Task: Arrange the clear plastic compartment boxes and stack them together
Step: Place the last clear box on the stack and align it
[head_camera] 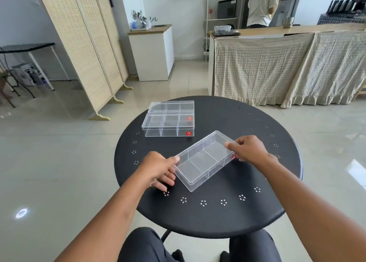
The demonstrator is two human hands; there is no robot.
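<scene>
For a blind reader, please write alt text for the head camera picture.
Two hands, left and right, hold a clear box by its ends, angled, above or on a round black table. Farther back on the left, two more clear boxes sit stacked, the top one offset.

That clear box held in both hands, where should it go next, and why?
Probably lift the held box and turn it square with the two stacked boxes at the table's far left, then carry it over them. The left hand and right hand grip its short ends, it sits skewed to the stack, and the stack's top looks bare.
</scene>
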